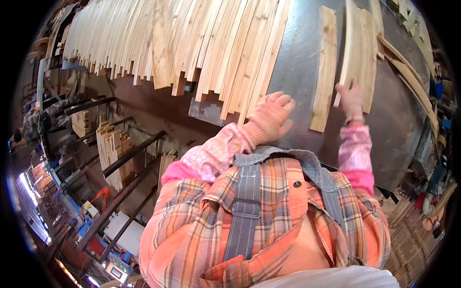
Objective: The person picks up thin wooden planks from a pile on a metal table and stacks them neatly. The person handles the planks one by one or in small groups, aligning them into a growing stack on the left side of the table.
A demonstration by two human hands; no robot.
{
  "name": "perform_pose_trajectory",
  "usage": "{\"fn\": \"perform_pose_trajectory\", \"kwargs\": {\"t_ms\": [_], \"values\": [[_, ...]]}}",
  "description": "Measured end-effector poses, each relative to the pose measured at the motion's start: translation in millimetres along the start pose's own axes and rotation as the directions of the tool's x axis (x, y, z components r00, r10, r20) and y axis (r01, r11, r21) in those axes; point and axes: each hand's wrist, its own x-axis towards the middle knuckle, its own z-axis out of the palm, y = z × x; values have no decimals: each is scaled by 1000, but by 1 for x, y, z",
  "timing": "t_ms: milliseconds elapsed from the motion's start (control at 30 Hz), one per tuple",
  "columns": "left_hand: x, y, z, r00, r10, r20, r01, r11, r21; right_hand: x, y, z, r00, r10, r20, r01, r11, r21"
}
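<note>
1. Lots is cut off here. The fisheye rim goes black at the corners, and the big fan of pale wooden slats [192,43] runs out of the top edge, so you can't see their far ends.
2. The person's own chest, in an orange plaid shirt and grey apron straps, fills the lower middle and hides the near edge of the grey metal counter [297,62].
3. Right side past the counter is a jumble of tools, too small and bent to make out.
4. Left hand [271,117], in a pinkish glove, lies flat on the counter with fingers spread, grip open, holding nothing. It sits just beside the near ends of the slat fan.
5. Right hand [351,101] reaches up to a small stack of curved slats [360,48] and touches its near end. The fingers are partly behind the wood, so I can't tell how tight that grip is.
6. One single slat [324,72] lies alone on the counter between the two hands, touched by neither.
</note>
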Motion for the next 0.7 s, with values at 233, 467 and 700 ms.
{"fn": "perform_pose_trajectory", "kwargs": {"t_ms": [233,467,700], "values": [[-27,-16,-19,990,-104,-98,99,993,-62,-105,-31,45,953,256,162,-209,942,-265],[41,-18,-33,965,68,-254,-57,997,54,-104,-96,78,883,-54,467,-6,992,126],[129,-30,-30,984,-53,-172,119,909,399,-84,-79,39,879,-181,442,76,967,244]]}}
